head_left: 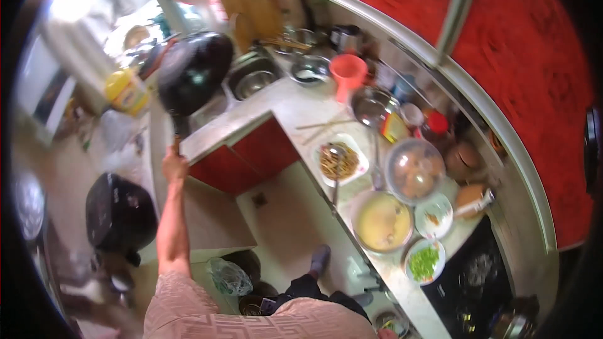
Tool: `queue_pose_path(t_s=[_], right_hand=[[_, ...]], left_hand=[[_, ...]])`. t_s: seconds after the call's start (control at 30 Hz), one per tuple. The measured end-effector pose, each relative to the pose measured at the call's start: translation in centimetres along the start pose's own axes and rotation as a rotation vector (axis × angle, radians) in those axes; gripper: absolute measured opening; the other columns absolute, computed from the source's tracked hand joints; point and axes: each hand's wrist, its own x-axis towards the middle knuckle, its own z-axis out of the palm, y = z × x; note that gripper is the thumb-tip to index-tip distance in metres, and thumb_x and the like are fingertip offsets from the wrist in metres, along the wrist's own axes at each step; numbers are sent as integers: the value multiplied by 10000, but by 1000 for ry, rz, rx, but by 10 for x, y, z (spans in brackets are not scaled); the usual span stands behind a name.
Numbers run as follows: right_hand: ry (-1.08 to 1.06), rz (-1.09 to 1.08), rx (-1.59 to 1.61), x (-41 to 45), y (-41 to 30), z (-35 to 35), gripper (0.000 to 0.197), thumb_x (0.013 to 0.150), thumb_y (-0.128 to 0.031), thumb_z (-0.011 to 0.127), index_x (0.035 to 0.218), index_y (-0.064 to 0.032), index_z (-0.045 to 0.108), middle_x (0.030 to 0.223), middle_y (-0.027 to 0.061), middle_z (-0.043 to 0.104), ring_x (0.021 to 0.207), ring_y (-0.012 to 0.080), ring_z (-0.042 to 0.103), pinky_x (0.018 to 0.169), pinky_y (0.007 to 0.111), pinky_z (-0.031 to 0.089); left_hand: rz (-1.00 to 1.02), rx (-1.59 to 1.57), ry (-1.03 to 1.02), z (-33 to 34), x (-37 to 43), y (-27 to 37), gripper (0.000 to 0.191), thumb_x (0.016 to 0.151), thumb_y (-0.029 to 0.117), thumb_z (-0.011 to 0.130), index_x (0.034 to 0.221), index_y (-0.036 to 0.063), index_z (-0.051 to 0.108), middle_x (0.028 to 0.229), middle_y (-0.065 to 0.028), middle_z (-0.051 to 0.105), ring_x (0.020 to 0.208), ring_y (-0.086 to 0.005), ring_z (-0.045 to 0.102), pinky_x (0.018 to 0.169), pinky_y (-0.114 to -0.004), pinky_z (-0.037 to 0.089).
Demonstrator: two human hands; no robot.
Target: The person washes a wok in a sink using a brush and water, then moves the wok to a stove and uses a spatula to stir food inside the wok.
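Note:
My left hand [174,167] is closed on the handle of a dark wok [195,73], held out at arm's length and tilted beside the sink [254,80]. A small part of what seems to be my right hand [387,334] shows at the bottom edge; its fingers and anything in it are hidden. On the right counter, a square white dish [360,162] holds brown strips of food with a metal spoon across it. Near it are a pot of yellowish liquid [382,223], a covered bowl [414,169], a plate with food bits [433,216] and a bowl of chopped greens [425,262].
A black glass cooktop [471,278] adjoins the right counter. Red wall cabinets [523,80] overhang it. A red plastic dipper [347,73] and a large steel ladle [373,106] lie farther back. A black appliance [120,214] stands left of my arm, and a plastic bag [229,277] lies below.

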Motion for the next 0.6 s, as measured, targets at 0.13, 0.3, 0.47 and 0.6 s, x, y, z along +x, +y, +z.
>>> queue_pose_path(t_s=[0.13,0.3,0.47,0.6], right_hand=[[89,129,243,-20,-12,9,417,953,-331,500,1177,21,521,999,184,624,880,299,633,733,411,537],[172,87,360,-27,10,6,401,931,-339,541,1112,19,559,961,164,633,858,274,633,701,403,542],[227,-64,436,5,73,-36,264,951,-243,519,855,-8,588,698,99,633,600,194,636,516,319,529],[575,-184,65,8,44,-101,346,934,-270,560,685,-29,582,556,41,566,514,123,565,477,282,443]], left_hand=[[-160,84,131,10,-2,-30,227,803,150,547,1029,127,551,839,-215,660,798,-432,631,685,-542,476],[-209,-6,52,12,-24,14,217,802,158,574,976,31,552,849,-212,661,819,-419,636,713,-527,456],[-363,-1168,-590,-40,-147,115,272,861,102,569,1131,113,535,615,48,430,419,-57,359,342,-207,276],[-398,-1576,-1032,-131,-262,129,66,865,131,523,895,115,466,547,42,357,383,-62,311,316,-207,252]])
